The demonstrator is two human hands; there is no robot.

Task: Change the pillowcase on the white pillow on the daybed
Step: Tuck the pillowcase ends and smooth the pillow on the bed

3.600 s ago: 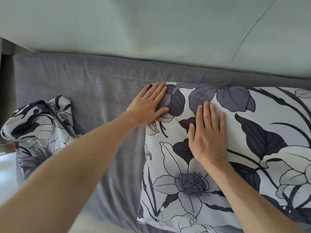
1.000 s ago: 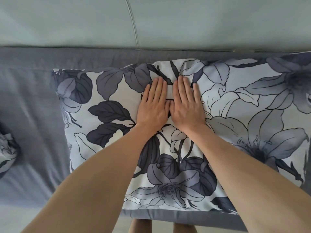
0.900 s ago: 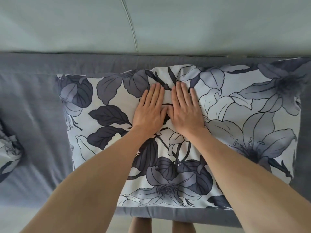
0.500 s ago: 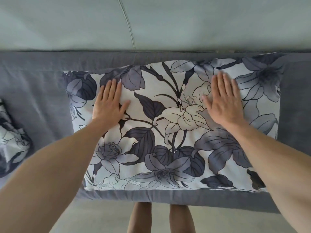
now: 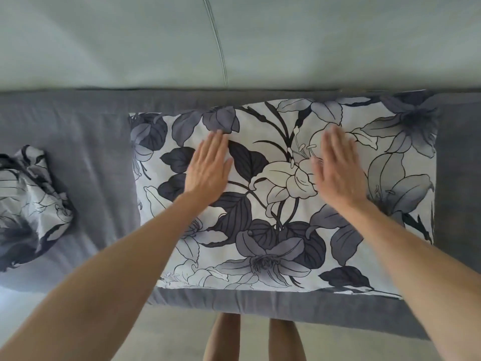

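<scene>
The pillow [image 5: 276, 230] lies flat on the grey daybed mattress [image 5: 86, 142], inside a white case printed with dark grey flowers and leaves. My left hand [image 5: 209, 166] is flat with straight fingers on the pillow's left half. My right hand [image 5: 337, 169], blurred by motion, is flat with straight fingers over the right half. Neither hand holds anything. A second floral pillowcase [image 5: 28, 204] sits crumpled on the mattress at the far left.
A pale green backrest cushion [image 5: 234, 40] with a vertical seam runs along the far side of the daybed. The mattress front edge [image 5: 260, 303] is just below the pillow. My bare legs [image 5: 252, 337] stand on the light floor in front.
My hands started together at the pillow's middle, swept apart toward its ends, and have now come back partway inward. The view has shifted slightly.
</scene>
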